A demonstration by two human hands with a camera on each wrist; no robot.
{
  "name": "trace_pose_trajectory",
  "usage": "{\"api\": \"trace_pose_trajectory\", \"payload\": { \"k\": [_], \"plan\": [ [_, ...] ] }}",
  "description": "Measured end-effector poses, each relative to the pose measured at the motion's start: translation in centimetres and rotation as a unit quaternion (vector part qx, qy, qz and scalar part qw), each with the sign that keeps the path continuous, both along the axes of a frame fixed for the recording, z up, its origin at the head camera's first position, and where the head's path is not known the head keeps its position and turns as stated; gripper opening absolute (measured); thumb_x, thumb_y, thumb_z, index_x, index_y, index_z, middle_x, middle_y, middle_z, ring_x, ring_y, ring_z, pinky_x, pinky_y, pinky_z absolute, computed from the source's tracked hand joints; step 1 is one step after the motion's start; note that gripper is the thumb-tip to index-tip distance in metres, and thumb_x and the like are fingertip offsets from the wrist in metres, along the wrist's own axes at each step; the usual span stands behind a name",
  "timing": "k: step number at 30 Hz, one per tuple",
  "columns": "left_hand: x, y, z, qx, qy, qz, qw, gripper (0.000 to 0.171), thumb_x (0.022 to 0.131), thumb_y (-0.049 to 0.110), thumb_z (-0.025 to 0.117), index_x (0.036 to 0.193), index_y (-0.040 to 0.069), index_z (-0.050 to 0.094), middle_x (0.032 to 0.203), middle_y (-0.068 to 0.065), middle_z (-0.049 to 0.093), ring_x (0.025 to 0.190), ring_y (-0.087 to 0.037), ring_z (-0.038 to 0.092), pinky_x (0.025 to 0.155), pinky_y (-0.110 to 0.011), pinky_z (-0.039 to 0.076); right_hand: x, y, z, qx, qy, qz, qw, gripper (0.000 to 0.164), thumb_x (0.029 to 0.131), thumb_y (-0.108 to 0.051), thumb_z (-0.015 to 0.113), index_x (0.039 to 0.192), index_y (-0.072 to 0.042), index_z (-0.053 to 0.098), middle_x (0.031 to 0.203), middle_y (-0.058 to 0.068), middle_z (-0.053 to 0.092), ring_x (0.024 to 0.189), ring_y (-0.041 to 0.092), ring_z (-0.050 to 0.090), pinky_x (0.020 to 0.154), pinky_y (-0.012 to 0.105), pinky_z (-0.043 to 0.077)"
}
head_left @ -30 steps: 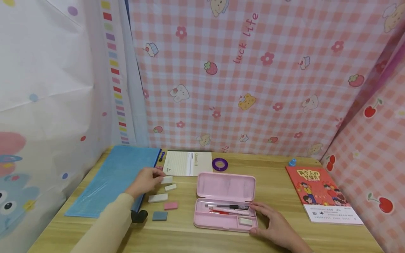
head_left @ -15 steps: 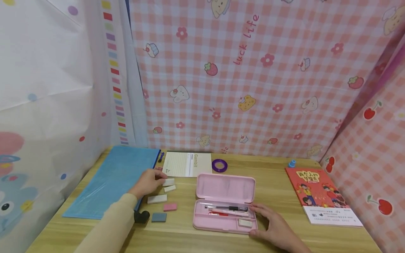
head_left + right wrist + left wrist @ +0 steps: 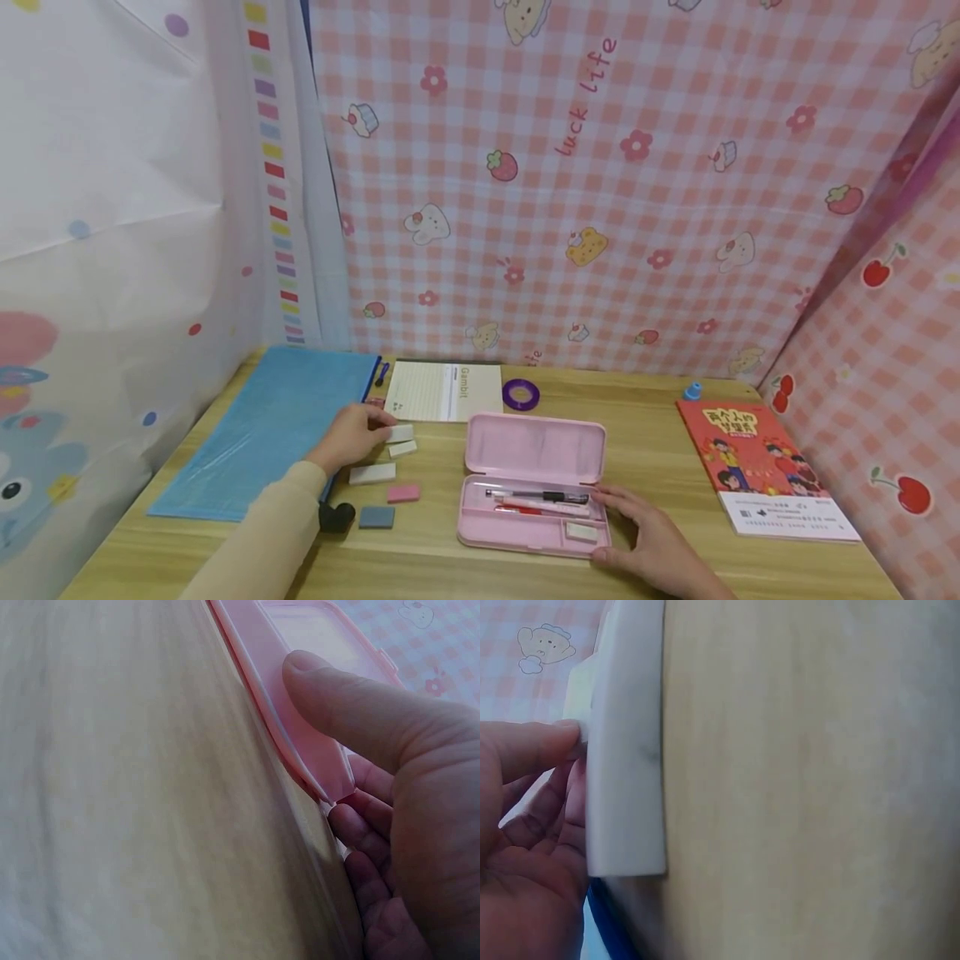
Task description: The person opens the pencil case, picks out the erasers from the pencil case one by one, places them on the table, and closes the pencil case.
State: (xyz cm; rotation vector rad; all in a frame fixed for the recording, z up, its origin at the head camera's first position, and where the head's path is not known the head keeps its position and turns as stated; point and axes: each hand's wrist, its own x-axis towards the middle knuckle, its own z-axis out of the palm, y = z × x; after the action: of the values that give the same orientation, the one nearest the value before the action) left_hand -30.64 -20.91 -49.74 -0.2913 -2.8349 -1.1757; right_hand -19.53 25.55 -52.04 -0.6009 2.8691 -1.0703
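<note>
My left hand (image 3: pixel 352 435) pinches a white eraser (image 3: pixel 402 432) at its left end. A smaller white eraser (image 3: pixel 402 449), a long white eraser (image 3: pixel 372 473), a pink eraser (image 3: pixel 403 492) and a blue-grey eraser (image 3: pixel 377 517) lie nearer. In the left wrist view, the long eraser (image 3: pixel 628 757) partly covers the pinched one. My right hand (image 3: pixel 651 537) grips the right end of the pink pencil case (image 3: pixel 502 531), thumb at the front corner, fingers at the far side. The case's lid is up. Inside lie a black pen (image 3: pixel 543 496), a red pen (image 3: pixel 519 509) and an eraser (image 3: pixel 581 531).
A blue folder (image 3: pixel 262 433) lies at the left, and a notepad (image 3: pixel 420 392) and purple tape roll (image 3: pixel 521 394) at the back. A red booklet (image 3: pixel 757 450) and small blue object (image 3: pixel 692 391) are at the right. Patterned cloth (image 3: pixel 480 208) hangs behind the table.
The left hand has shifted slightly right and toward the person, with the white eraser's far end now closer to the small one. The right hand stays on the pencil case.
</note>
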Motion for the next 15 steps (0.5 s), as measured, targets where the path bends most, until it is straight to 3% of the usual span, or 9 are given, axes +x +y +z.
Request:
{"api": "trace_pose_trajectory", "payload": {
  "k": [15],
  "plan": [
    [-0.03,-0.17,-0.44,0.007,-0.008,0.003,0.9999,0.012,0.085,0.005,0.071,0.096,0.008,0.075,0.086,0.001,0.069,0.084,-0.016,0.062,0.078,-0.038,0.051,0.05,-0.01,-0.1,0.011,0.012,-0.004,1.0,0.074,0.069,-0.061,0.075,0.133,-0.027,0.056,0.137,-0.01,0.05,0.128,0.021,0.045,0.102,0.047,0.039]
  ]
}}
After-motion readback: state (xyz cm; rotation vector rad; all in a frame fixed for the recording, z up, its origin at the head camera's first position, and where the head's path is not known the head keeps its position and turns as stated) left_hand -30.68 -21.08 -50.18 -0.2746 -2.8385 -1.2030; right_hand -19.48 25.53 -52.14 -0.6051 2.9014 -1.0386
